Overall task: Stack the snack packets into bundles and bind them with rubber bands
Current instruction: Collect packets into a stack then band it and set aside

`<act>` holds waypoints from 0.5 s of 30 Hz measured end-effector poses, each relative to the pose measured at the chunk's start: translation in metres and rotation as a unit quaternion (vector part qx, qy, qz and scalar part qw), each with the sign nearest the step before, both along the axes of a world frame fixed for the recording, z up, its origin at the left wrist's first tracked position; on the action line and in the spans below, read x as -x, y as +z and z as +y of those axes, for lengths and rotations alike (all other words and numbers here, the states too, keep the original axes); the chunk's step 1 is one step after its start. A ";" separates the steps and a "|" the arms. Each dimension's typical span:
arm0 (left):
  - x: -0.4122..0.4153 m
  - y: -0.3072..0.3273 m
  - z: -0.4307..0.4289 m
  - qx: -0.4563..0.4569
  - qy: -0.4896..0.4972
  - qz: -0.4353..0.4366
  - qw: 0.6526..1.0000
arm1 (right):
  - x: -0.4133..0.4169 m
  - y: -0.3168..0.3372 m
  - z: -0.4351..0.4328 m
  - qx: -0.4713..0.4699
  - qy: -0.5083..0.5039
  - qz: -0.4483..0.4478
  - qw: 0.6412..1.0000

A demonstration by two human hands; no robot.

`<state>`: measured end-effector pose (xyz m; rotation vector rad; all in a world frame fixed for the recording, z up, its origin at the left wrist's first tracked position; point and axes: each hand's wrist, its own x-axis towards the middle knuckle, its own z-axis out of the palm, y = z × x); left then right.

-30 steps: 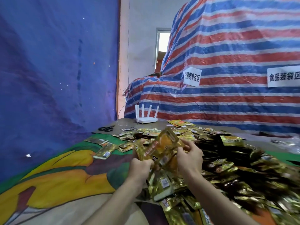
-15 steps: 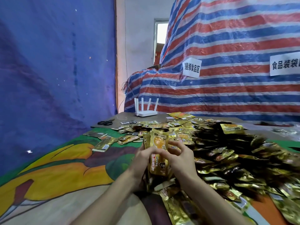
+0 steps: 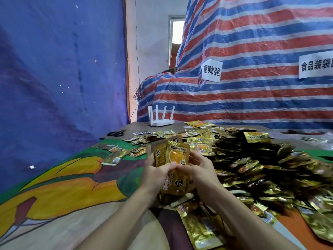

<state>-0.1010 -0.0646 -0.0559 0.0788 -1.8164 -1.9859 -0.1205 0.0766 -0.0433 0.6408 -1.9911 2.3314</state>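
White router (image 3: 161, 121), four antennas upright: far table edge, centre. Black scissors (image 3: 116, 133): just left of it. Blue tarp (image 3: 54, 78): left wall. Striped tarp (image 3: 252, 96): far right, bearing two paper signs (image 3: 211, 70). Painted cloth (image 3: 63, 186): near left.

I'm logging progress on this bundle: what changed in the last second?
The packets went from tilted and splayed to upright and squared together. The left hand and right hand keep gripping them. The pile, router and scissors stayed put.
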 end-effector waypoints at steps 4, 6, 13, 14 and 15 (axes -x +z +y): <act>-0.002 0.003 -0.007 -0.004 -0.013 0.001 1.000 | -0.002 -0.002 0.001 -0.021 0.015 0.022 0.999; -0.001 0.002 -0.011 0.003 -0.013 0.010 1.000 | -0.002 -0.003 0.002 -0.017 0.004 0.032 0.999; -0.002 0.001 -0.012 0.033 -0.006 0.043 0.999 | 0.000 -0.004 0.003 0.021 0.022 0.017 0.999; -0.004 0.002 -0.010 0.030 -0.008 0.042 0.999 | 0.000 -0.004 0.003 0.027 0.028 0.017 0.999; -0.005 0.002 -0.009 0.030 -0.010 0.041 0.999 | 0.000 -0.003 0.003 0.032 0.033 0.017 0.999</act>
